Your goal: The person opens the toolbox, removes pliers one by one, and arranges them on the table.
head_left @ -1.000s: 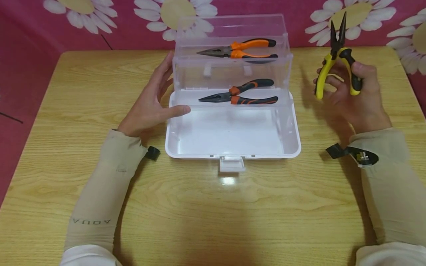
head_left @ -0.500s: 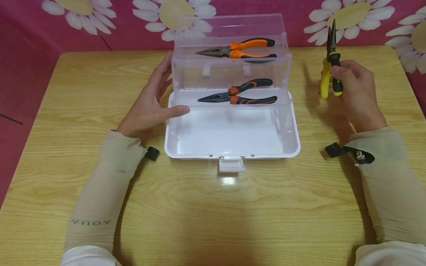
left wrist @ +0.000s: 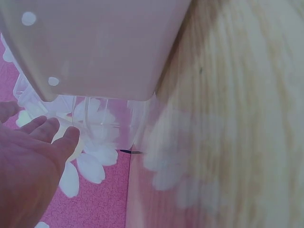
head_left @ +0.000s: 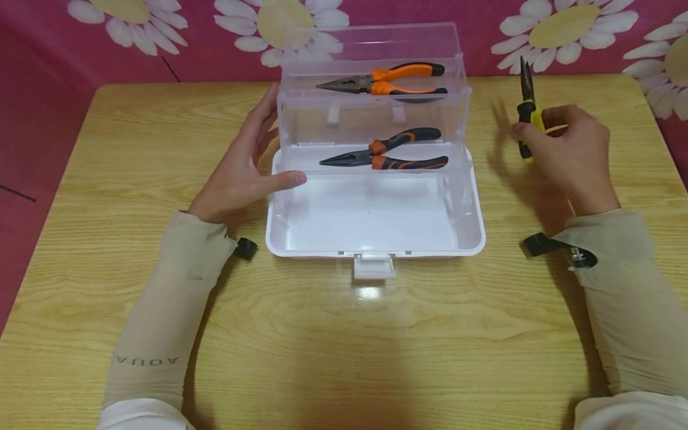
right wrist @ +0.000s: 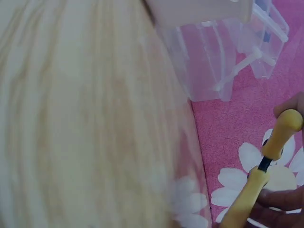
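Note:
A white toolbox (head_left: 479, 230) stands with its lid raised and two clear tiers (head_left: 302, 122) unfolded at the back. Orange-handled needle-nose pliers (head_left: 398, 73) lie in the upper tier; below them are black-and-orange needle-nose pliers (head_left: 383, 161). The left hand (head_left: 236, 170) is at the box's left side, thumb stretched over the rim, fingers extended along the clear tier. To the right of the box, the right hand (head_left: 577, 158) holds yellow-and-black needle-nose pliers (head_left: 526, 111) by the handles, tips upward. In the right wrist view, yellow handles (right wrist: 247, 197) show between the fingers.
The box stands on a wood-grain table (head_left: 371, 346), its white front latch (head_left: 374, 267) folded down. A pink wall with daisies (head_left: 376, 12) rises behind the table's back edge. Dark wrist-camera mounts (head_left: 246, 249) stick out from both sleeves.
The right hand has turned the yellow-and-black pliers, lowered them and shifted them slightly left; their spread handles have come together. The left hand and the toolbox have stayed put.

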A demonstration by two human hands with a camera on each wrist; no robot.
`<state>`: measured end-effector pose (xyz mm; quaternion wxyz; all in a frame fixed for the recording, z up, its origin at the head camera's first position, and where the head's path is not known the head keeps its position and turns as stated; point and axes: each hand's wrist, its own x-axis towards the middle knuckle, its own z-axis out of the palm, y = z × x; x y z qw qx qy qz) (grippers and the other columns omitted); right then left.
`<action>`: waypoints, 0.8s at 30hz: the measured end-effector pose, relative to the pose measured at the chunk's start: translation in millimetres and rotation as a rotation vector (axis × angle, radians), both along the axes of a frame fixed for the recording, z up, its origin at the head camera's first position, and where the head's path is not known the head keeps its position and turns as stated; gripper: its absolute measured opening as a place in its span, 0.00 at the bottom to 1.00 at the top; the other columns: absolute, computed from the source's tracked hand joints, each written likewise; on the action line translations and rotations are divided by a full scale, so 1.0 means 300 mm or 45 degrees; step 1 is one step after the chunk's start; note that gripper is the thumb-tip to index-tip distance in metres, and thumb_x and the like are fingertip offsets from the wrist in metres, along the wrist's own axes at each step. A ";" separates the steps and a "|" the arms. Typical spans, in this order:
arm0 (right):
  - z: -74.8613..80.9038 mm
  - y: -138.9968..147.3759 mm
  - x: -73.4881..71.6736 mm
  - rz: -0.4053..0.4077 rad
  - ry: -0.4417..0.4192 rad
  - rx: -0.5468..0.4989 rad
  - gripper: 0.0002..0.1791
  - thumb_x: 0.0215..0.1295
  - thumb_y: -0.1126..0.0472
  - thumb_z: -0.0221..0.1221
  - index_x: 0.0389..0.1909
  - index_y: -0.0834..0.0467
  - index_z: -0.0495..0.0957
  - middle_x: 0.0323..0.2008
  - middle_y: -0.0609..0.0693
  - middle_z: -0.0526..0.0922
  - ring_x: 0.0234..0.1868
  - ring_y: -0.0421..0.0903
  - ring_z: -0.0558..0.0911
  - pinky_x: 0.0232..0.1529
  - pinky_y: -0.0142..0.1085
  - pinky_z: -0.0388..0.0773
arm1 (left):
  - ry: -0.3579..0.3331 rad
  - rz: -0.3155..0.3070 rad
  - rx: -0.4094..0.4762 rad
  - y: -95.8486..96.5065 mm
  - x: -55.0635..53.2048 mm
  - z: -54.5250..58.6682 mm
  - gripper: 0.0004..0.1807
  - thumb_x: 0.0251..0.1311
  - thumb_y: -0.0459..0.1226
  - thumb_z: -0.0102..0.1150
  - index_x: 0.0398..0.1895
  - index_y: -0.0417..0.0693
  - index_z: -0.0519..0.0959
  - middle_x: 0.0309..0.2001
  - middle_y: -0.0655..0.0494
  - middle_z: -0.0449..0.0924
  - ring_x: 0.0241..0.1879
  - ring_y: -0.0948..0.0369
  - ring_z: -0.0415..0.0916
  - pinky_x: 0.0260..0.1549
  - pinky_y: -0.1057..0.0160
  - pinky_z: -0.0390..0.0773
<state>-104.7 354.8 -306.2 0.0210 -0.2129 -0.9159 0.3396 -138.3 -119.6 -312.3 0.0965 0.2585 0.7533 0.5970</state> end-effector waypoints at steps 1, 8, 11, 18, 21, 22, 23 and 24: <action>-0.002 -0.002 -0.002 0.008 -0.021 0.048 0.42 0.64 0.33 0.61 0.68 0.58 0.73 0.43 0.35 0.73 0.38 0.32 0.71 0.31 0.20 0.70 | 0.000 0.001 0.002 -0.001 0.001 0.000 0.65 0.51 0.34 0.79 0.85 0.63 0.43 0.85 0.67 0.44 0.84 0.65 0.46 0.86 0.54 0.51; -0.012 -0.019 -0.001 0.115 -0.063 0.254 0.46 0.65 0.33 0.57 0.68 0.69 0.72 0.61 0.68 0.78 0.54 0.59 0.71 0.45 0.40 0.65 | 0.002 0.008 -0.001 -0.010 0.005 -0.001 0.66 0.51 0.35 0.79 0.85 0.62 0.43 0.85 0.67 0.44 0.84 0.65 0.46 0.85 0.56 0.52; -0.012 -0.025 0.003 0.142 -0.108 0.264 0.49 0.66 0.32 0.56 0.69 0.71 0.70 0.64 0.71 0.75 0.61 0.66 0.68 0.51 0.51 0.64 | 0.000 0.011 -0.001 -0.012 0.007 0.001 0.66 0.52 0.34 0.79 0.86 0.59 0.42 0.85 0.66 0.43 0.84 0.65 0.46 0.85 0.57 0.52; -0.013 -0.025 0.012 0.176 -0.179 0.297 0.50 0.66 0.31 0.55 0.68 0.72 0.71 0.62 0.72 0.76 0.60 0.69 0.69 0.53 0.57 0.63 | 0.005 -0.003 0.032 -0.001 0.013 0.018 0.66 0.51 0.33 0.79 0.86 0.57 0.42 0.85 0.65 0.45 0.84 0.64 0.47 0.85 0.58 0.53; -0.014 -0.023 0.013 0.180 -0.197 0.318 0.49 0.65 0.31 0.55 0.67 0.72 0.72 0.61 0.72 0.77 0.58 0.68 0.70 0.49 0.54 0.63 | -0.006 -0.004 0.030 0.005 0.025 0.038 0.65 0.52 0.34 0.79 0.86 0.58 0.43 0.85 0.66 0.45 0.83 0.64 0.48 0.85 0.58 0.53; -0.014 -0.023 0.013 0.185 -0.198 0.325 0.49 0.65 0.31 0.55 0.66 0.72 0.73 0.60 0.72 0.77 0.57 0.68 0.71 0.48 0.53 0.63 | -0.012 -0.003 0.027 0.006 0.030 0.045 0.65 0.52 0.35 0.79 0.86 0.58 0.43 0.85 0.66 0.45 0.83 0.64 0.48 0.85 0.58 0.53; -0.015 -0.023 0.011 0.191 -0.198 0.333 0.48 0.65 0.31 0.55 0.65 0.72 0.73 0.59 0.72 0.77 0.57 0.68 0.71 0.46 0.52 0.62 | -0.016 -0.002 0.025 0.007 0.036 0.053 0.64 0.52 0.35 0.79 0.86 0.58 0.43 0.85 0.66 0.45 0.83 0.64 0.48 0.85 0.59 0.53; -0.015 -0.023 0.010 0.198 -0.199 0.340 0.48 0.65 0.31 0.55 0.64 0.72 0.74 0.59 0.72 0.78 0.56 0.67 0.71 0.45 0.51 0.62 | -0.020 0.000 0.024 0.007 0.041 0.060 0.64 0.53 0.35 0.78 0.86 0.58 0.43 0.85 0.66 0.45 0.83 0.64 0.48 0.85 0.59 0.53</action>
